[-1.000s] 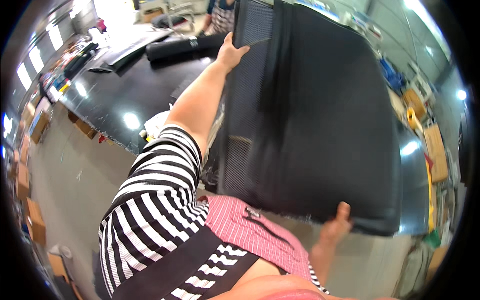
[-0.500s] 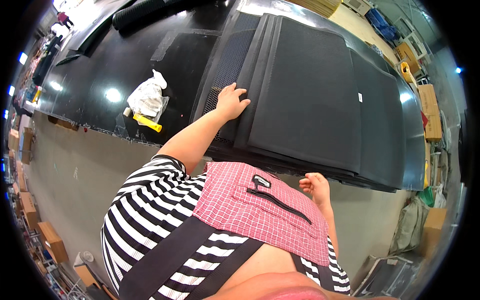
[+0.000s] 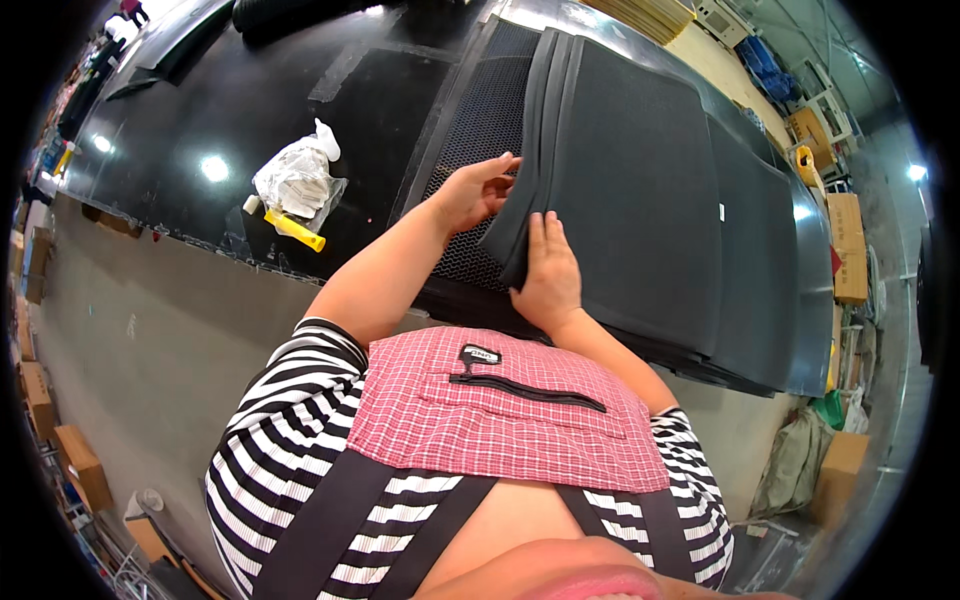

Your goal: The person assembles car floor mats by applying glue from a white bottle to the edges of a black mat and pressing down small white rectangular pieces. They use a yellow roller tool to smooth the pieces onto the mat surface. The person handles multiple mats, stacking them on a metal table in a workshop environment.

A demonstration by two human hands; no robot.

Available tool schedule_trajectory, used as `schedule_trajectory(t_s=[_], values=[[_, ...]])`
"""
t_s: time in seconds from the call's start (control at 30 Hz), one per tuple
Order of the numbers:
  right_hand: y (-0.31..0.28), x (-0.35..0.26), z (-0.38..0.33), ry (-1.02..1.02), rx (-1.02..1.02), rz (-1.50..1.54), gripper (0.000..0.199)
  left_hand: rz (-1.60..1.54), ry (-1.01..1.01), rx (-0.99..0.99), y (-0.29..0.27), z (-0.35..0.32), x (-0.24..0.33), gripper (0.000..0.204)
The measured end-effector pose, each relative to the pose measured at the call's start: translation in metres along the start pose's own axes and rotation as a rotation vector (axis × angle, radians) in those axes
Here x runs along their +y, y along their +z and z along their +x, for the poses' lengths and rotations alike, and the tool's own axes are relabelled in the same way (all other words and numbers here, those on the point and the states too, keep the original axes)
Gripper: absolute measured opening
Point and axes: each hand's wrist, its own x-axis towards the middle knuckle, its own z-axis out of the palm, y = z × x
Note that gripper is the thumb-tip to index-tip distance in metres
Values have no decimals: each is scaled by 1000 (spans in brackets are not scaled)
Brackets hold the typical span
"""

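Note:
A stack of black, smooth-faced mats (image 3: pixel 640 200) lies on the table, its left edges raised and bunched together. My left hand (image 3: pixel 478 195) is at the lifted left edge of these mats, fingers curled against it. Pressed flat on top near the front left corner is my right hand (image 3: pixel 552 268), its fingers stretched out side by side. Under the raised edge a black honeycomb-patterned mat (image 3: pixel 470 150) shows. Which layers the left fingers hold is partly hidden.
Left of the mats, a clear plastic bag with white contents (image 3: pixel 297 180) lies on the black table (image 3: pixel 220 120) beside a yellow-handled tool (image 3: pixel 296 231). Cardboard boxes (image 3: pixel 848 245) stand at the right. A black roll (image 3: pixel 290 15) lies at the far side.
My right hand has come up from beside the apron onto the mats. The left hand has curled at the edge, and the mats' left edge has lifted off the honeycomb mat.

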Motion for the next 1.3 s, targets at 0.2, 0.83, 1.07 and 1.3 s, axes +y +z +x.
schedule_trajectory(t_s=[0.2,0.83,1.07,1.3], values=[[-129,49,45,286,273,435,27,103,330,-199,83,14,-26,48],[-464,382,-95,648,1215,854,55,1793,297,828,-94,-200,-89,51],[-436,275,-63,336,1163,602,48,1747,306,836,-102,-189,-91,48],[-376,209,4,193,852,462,42,1736,396,871,-118,-186,-94,44]])
